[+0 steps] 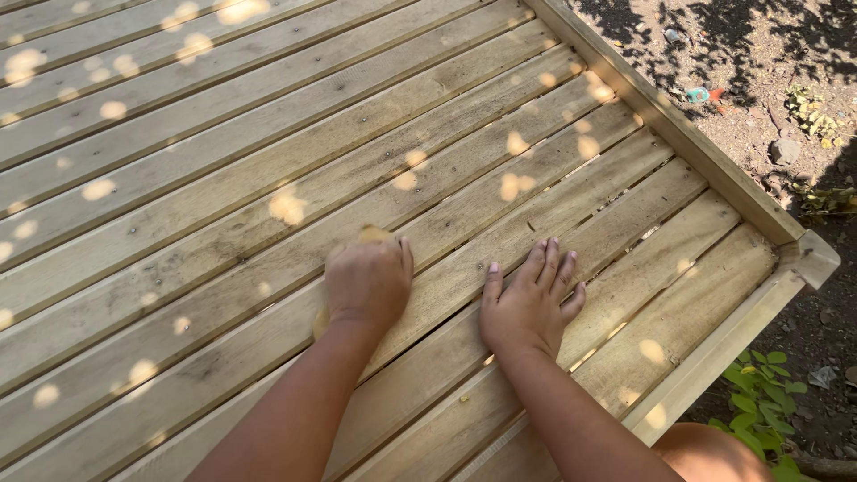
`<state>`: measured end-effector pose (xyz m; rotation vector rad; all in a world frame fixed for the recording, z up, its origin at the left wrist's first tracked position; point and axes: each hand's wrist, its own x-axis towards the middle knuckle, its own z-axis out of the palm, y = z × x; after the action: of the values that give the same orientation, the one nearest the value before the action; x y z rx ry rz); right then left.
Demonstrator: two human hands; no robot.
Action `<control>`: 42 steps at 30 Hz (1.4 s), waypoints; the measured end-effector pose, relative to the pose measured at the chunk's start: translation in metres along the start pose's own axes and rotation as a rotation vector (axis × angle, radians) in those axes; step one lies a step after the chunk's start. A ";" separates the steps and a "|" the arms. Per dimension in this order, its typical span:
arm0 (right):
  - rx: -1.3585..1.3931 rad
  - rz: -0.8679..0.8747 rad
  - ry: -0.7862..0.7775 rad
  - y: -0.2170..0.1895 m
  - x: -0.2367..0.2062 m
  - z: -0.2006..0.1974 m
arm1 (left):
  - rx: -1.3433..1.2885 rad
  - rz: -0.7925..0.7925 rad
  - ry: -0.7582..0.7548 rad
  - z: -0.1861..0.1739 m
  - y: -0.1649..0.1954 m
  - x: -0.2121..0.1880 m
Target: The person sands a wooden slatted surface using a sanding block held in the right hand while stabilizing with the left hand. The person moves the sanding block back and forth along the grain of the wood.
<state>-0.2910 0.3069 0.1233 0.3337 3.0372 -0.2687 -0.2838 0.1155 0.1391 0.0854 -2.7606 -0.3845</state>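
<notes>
While the right hand lies flat with its fingers spread and released on a plank, the left hand at the centre of the frame is clenched over a yellow pad, pressing it onto the wooden slat platform. The pad peeks out above the knuckles and below the wrist, so it lies under the left palm. The planks' long axis runs from lower left to upper right, and the right hand rests just beside the left.
</notes>
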 end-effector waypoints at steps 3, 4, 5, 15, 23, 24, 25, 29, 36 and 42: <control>0.014 -0.017 0.013 -0.001 -0.008 0.005 | -0.051 0.133 -0.056 -0.034 0.002 -0.093; 0.020 -0.020 0.029 -0.002 -0.008 0.007 | -0.079 0.148 -0.039 -0.040 0.000 -0.111; 0.027 -0.019 0.027 -0.003 -0.008 0.009 | -0.113 0.163 -0.025 -0.041 -0.001 -0.121; -0.016 -0.014 0.002 -0.005 0.008 0.007 | 0.016 -0.061 -0.178 0.030 0.009 0.062; -0.015 -0.016 0.005 -0.002 -0.007 0.005 | -0.072 0.075 -0.183 -0.004 0.018 -0.055; -0.013 -0.016 0.015 -0.003 -0.007 0.006 | -0.072 0.141 -0.147 -0.015 0.018 -0.082; -0.011 -0.013 0.024 -0.004 -0.007 0.007 | -0.071 0.210 -0.113 -0.022 0.016 -0.097; -0.012 -0.011 -0.005 -0.006 -0.002 0.010 | -0.150 0.195 -0.115 -0.014 0.016 -0.070; -0.033 -0.004 -0.019 0.000 0.007 0.008 | 0.119 0.038 -0.138 0.057 0.044 0.091; -0.015 0.012 -0.045 0.007 0.000 0.000 | -0.035 0.119 -0.105 0.022 0.052 0.006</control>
<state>-0.2898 0.3138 0.1220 0.3394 2.9910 -0.2496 -0.2978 0.1706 0.1353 -0.1105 -2.8429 -0.4162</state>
